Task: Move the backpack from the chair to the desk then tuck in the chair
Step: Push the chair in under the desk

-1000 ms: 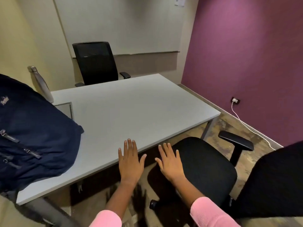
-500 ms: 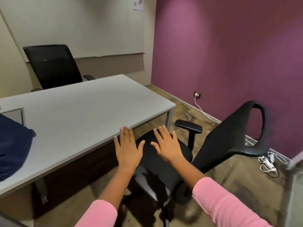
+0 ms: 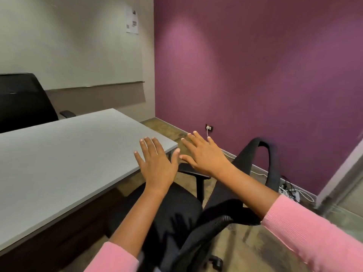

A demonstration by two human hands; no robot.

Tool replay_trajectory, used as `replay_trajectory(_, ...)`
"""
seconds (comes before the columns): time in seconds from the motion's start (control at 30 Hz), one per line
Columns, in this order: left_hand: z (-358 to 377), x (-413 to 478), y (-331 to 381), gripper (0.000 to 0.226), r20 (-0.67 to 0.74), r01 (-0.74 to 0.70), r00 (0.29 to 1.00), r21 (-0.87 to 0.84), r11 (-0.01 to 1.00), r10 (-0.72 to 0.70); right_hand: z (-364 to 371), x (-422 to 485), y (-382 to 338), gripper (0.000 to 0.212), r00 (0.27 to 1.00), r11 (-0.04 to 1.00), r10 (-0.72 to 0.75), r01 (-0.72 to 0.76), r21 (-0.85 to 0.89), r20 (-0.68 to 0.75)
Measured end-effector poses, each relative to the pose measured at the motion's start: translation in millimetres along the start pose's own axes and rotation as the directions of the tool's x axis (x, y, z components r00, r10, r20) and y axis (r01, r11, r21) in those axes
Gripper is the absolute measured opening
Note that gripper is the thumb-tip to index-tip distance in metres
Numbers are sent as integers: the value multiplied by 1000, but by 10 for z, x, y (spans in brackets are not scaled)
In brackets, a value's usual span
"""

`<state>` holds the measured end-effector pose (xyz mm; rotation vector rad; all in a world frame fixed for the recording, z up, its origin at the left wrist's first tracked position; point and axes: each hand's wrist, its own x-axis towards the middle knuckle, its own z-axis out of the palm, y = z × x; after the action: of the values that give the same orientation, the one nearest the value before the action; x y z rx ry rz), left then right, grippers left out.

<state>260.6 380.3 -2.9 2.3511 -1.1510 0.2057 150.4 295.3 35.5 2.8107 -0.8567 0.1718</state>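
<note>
The black office chair (image 3: 176, 211) stands beside the near right corner of the grey desk (image 3: 64, 160), its seat empty and its backrest (image 3: 255, 173) turned towards the purple wall. My left hand (image 3: 157, 163) hovers open over the desk corner and the seat. My right hand (image 3: 204, 154) is open too, fingers spread, above the chair's far armrest (image 3: 188, 169). Neither hand touches anything that I can see. The backpack is out of view.
A second black chair (image 3: 23, 101) stands behind the desk at the far left. A wall socket with a white cable (image 3: 209, 128) is on the purple wall, and more cables (image 3: 290, 191) lie on the floor at the right. A door frame (image 3: 337, 173) rises at the right.
My view has swung to the right, so the backpack on the desk's left end has left the frame. Both hands have risen and moved forward, over the desk corner and armrest.
</note>
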Motion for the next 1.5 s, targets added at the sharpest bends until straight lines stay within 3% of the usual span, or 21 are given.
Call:
replay_trajectory(0.23,159,79,838,86,103,-107,988,-83,991,116,-98,-184,1052,74,995,999,-36,36,6,92)
replay_trajectory(0.37,297,-3,1263,88,184,-167,967,-68,984,177,27,-321,1589,63,991,999,2,-6,35,137)
replay_trajectory(0.53,480,-171,1688,91,310,-233,925,8,972,219,216,-464,2132,67,982,996,-12,-6,93,188)
replay_trajectory(0.67,569,-306,1895,100,432,-163,895,81,983,113,338,-523,2532,71,971,977,-114,72,199,210)
replay_trajectory(0.8,606,-432,2092,110,522,-9,850,141,990,-67,479,-516,2819,73,926,929,-307,242,281,218)
replay_trajectory(1.0,762,-660,2442,133,504,185,815,241,953,-286,722,-398,2993,63,775,771,-606,518,370,179)
replay_trajectory(1.13,853,-815,2515,142,411,294,823,281,913,-392,768,-292,3029,76,639,636,-757,676,371,134)
replay_trajectory(1.27,826,-884,2508,139,332,355,834,288,889,-441,808,-221,2999,81,567,552,-820,749,366,77)
replay_trajectory(1.5,748,-884,2392,137,340,378,814,304,874,-470,834,-219,2904,86,566,522,-825,766,377,-8)
